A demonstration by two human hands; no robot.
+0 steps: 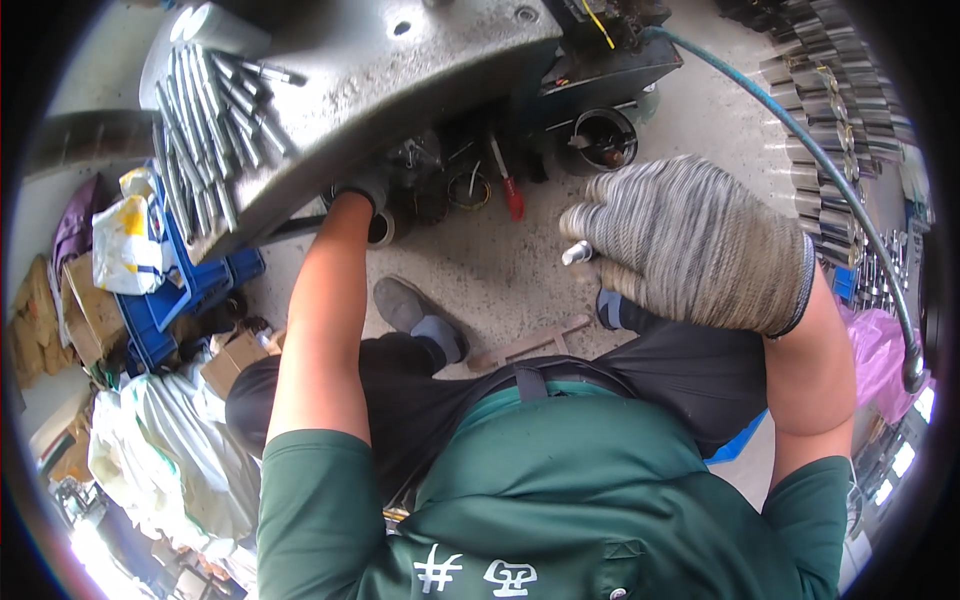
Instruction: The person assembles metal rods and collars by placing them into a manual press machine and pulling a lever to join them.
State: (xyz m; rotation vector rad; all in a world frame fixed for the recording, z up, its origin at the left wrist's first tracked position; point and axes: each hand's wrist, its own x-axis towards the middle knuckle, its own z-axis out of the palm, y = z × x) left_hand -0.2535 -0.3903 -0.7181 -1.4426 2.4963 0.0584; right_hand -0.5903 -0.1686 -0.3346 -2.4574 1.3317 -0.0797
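My right hand [690, 240], in a grey knitted work glove, is raised above the floor with its fingers curled. A short bright metal rod end [577, 252] sticks out between the fingers; the rest of it is hidden in the glove. My left hand [370, 185] reaches in below the edge of the metal worktable [350, 90], where a dark glove cuff shows but the fingers cannot be seen. Several slim steel rods [205, 140] lie in a pile at the left end of the worktable, beside a pale cylinder [225, 30].
Under the worktable are a red-handled tool [512, 195] and a dark round container [603, 138]. A teal hose [790, 125] arcs down the right, in front of stacked metal parts [835, 110]. Blue crates [195, 290] and a cardboard box [235, 365] stand at left.
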